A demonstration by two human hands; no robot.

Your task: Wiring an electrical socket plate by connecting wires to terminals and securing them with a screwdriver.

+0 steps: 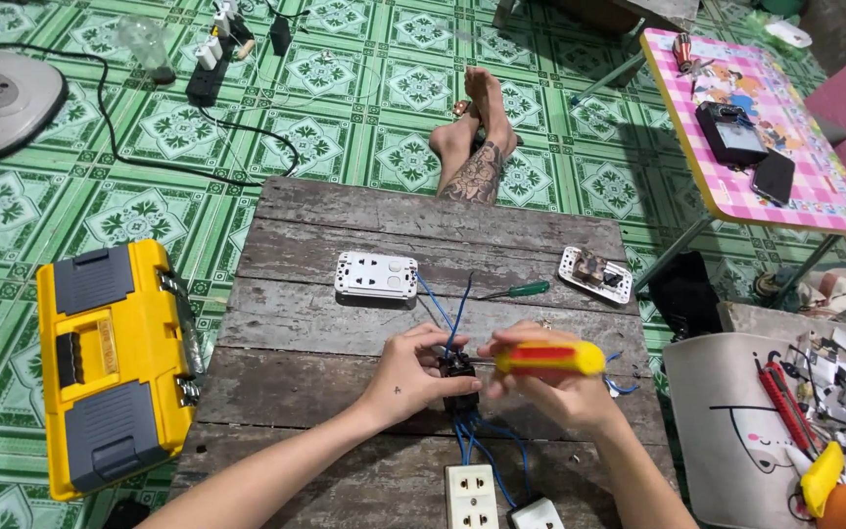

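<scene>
Left hand (411, 372) pinching small black electrical part (459, 369) over wooden board (325, 323); right hand (550, 377) clenched around yellow-and-red screwdriver (550, 359), tip at part; blue wires (447, 313) running to white socket (376, 275); yellow toolbox (115, 367) left

A weathered wooden board (325, 323) bears a white socket (376, 275) and green screwdriver (516, 290).
</scene>
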